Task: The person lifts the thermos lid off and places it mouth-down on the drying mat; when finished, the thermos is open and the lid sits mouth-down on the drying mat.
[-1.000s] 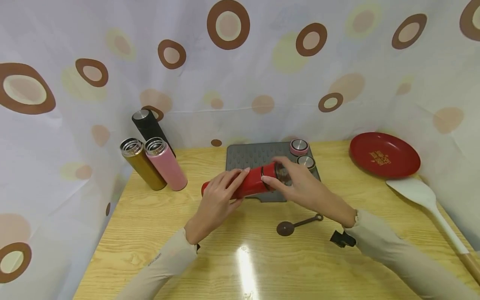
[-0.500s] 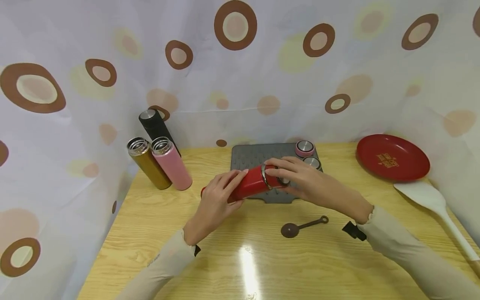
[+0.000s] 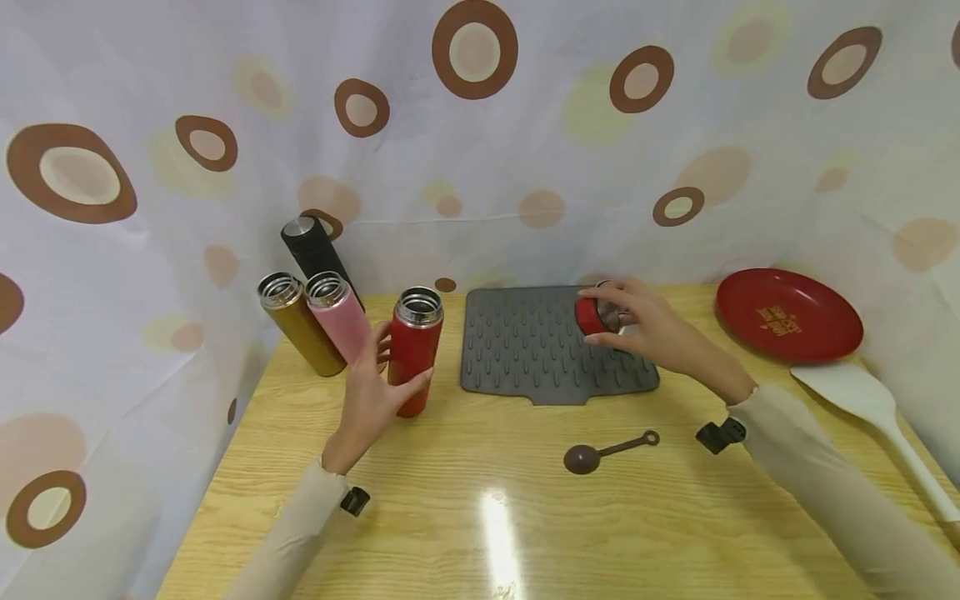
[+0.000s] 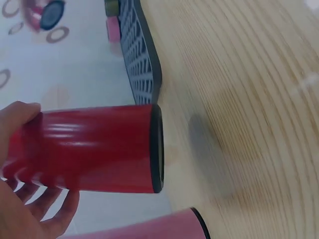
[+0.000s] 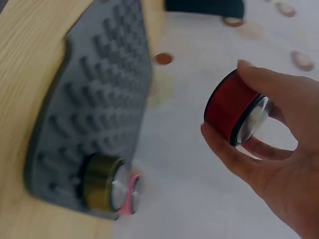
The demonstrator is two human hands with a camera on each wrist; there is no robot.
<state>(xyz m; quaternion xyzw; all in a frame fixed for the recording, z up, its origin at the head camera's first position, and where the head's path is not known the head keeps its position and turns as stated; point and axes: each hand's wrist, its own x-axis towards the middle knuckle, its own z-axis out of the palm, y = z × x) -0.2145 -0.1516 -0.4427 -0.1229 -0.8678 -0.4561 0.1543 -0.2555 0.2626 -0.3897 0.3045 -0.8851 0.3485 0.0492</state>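
Note:
My left hand [image 3: 365, 404] grips a red thermos bottle [image 3: 412, 358], its steel-threaded mouth uncovered and facing up. In the left wrist view, the black-edged base of the bottle [image 4: 99, 149] hangs over the wood beside a shadow. My right hand [image 3: 660, 333] pinches the red lid [image 5: 229, 107] between thumb and fingers, its steel top toward the palm. Below it lies a grey ridged mat [image 3: 517, 342]. A gold lid [image 5: 99, 181] and a pink lid [image 5: 133, 194] rest on the mat; in the head view the right hand mostly hides them.
Lidless gold [image 3: 311, 337] and pink [image 3: 337, 317] bottles stand at the left, close to the red one. Behind them is a capped black bottle [image 3: 318, 254]. A brown spoon [image 3: 581, 458] lies in front of the mat. On the right are a red plate [image 3: 821, 329] and a white spatula [image 3: 847, 387].
The red lid has come off the bottle and moved right over the mat in my right hand. My left hand has turned the bottle upright and carried it left toward the other bottles.

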